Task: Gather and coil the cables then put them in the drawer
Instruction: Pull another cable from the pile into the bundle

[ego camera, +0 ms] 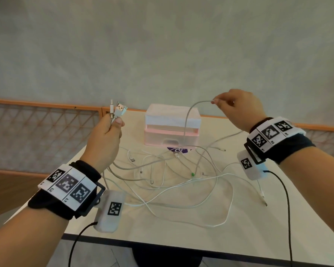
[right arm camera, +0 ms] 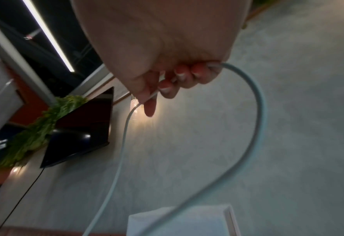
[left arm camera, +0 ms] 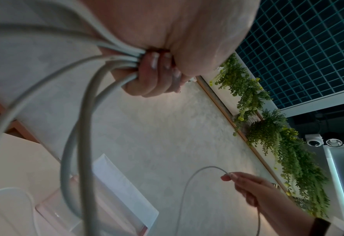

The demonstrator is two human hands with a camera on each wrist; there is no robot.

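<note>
A pale desk [ego camera: 239, 237] lies below both hands; a grey wall [ego camera: 162, 45] rises beyond them, with hanging green plants [left arm camera: 268, 127] and a dark screen [right arm camera: 82, 127].

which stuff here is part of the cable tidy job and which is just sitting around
Part of the job:
- cable ends gripped in the left hand
- grey cable pinched by the right hand
- tangle of white cables on the table
- pink drawer unit

Just lying about:
- purple label under the drawer unit
- hanging plants on the wall
</note>
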